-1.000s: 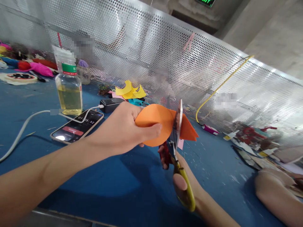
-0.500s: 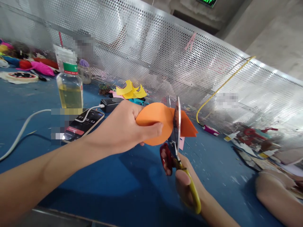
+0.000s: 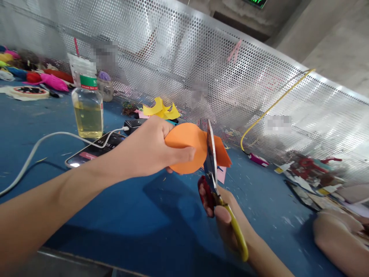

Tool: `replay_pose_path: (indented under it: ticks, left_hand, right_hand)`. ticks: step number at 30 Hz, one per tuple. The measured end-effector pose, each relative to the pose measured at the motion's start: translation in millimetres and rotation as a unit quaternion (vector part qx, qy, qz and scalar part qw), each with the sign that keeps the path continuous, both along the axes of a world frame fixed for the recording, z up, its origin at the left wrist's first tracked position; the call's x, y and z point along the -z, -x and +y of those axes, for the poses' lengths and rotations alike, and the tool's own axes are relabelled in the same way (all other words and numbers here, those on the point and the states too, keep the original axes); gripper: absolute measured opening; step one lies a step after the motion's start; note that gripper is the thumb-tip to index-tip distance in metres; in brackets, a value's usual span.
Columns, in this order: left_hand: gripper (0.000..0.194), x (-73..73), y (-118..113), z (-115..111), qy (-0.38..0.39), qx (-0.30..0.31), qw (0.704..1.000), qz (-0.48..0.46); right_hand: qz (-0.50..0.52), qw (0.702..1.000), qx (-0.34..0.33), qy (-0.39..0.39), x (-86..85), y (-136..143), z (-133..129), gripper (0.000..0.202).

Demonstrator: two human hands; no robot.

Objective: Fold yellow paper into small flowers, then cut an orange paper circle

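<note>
My left hand (image 3: pixel 155 150) pinches a stack of orange paper (image 3: pixel 191 132), its thumb flat on the front sheet. The part in my grip has a rounded outline, while a folded, angular part sticks out to the right behind the blades. My right hand (image 3: pixel 221 215) is closed around scissors (image 3: pixel 211 161) with one red and one yellow handle. Their blades point up and straddle the paper at the right side of the round part. Both hands hold these above the blue table (image 3: pixel 138 223).
A phone (image 3: pixel 83 156) with a white cable lies left, partly behind my forearm. Behind it stands a bottle of yellow liquid (image 3: pixel 88 115). Yellow paper scraps (image 3: pixel 161 109) lie near the perforated metal panel (image 3: pixel 178 65). Another person's arm (image 3: pixel 337 234) rests at right.
The scissors have tilted left and their blades have come closer together on the paper. The paper's angular part has shifted slightly left. The whole view has moved a little.
</note>
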State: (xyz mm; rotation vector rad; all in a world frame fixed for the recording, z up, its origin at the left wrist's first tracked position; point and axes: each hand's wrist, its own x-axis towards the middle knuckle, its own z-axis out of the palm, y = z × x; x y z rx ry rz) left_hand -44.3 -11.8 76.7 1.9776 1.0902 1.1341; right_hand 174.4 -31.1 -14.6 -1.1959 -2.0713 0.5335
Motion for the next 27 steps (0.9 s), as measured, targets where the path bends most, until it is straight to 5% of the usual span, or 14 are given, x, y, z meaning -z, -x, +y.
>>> replay_pose_path:
  ticks: [14,27]
  left_hand:
    - [0.031,-0.5,11,7,0.043,-0.022,0.997,0.06]
    - [0.03,-8.9,15,1,0.051,-0.007,0.994,0.098]
  right_hand:
    - [0.041,0.998,0.041,-0.001,10.0,-2,0,0.072]
    - [-0.02,0.998,-0.03,0.056,-1.7,-6,4,0.071]
